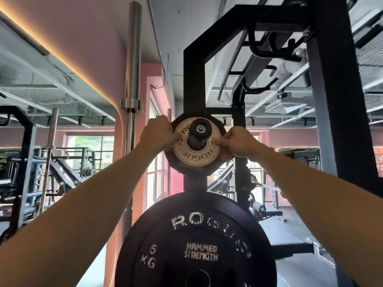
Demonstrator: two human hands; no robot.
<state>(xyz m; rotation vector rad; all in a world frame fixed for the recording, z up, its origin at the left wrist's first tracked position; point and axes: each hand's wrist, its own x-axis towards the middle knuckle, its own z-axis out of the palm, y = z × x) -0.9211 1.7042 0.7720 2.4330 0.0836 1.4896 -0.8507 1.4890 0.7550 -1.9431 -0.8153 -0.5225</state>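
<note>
A small white Rogue weight plate [189, 155] sits on a black storage peg [200, 129] of a black rack, high in front of me, with a darker plate [192, 168] behind it. My left hand [157, 132] grips the white plate's left edge. On the plate's right edge, my right hand [234, 142] pinches the rim with thumb and fingers. Both arms reach up and forward.
A big black 5 kg bumper plate [196, 243] hangs on a lower peg, close below my arms. An upright steel barbell [132, 83] stands left of the rack post [193, 79]. A thick black upright [335, 100] rises at right. Gym machines fill the background.
</note>
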